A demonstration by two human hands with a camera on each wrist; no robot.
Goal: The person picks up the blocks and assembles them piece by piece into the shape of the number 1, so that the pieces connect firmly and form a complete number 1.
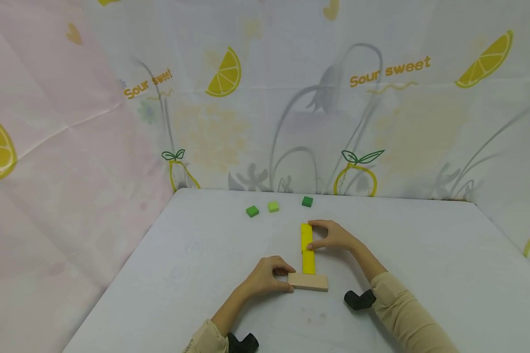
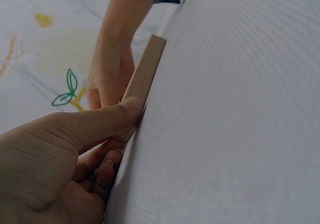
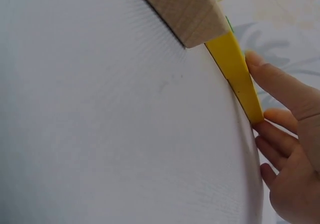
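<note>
A plain wooden block (image 1: 309, 282) lies crosswise on the white table, and my left hand (image 1: 265, 277) pinches its left end between thumb and fingers. In the left wrist view the thumb presses on the side of this wooden block (image 2: 145, 73). Two yellow blocks run in line away from it: the near yellow block (image 1: 308, 263) meets its far side, and the far yellow block (image 1: 306, 236) continues the line. My right hand (image 1: 333, 236) holds the far yellow block from the right, thumb on its side and fingers at its far end (image 3: 255, 115).
Farther back on the table (image 1: 424, 245) sit a green block (image 1: 252, 211), a light green block (image 1: 273, 207) and a dark green block (image 1: 307, 201). A printed cloth (image 1: 291, 122) hangs behind the table. Black devices (image 1: 359, 300) are worn at both wrists.
</note>
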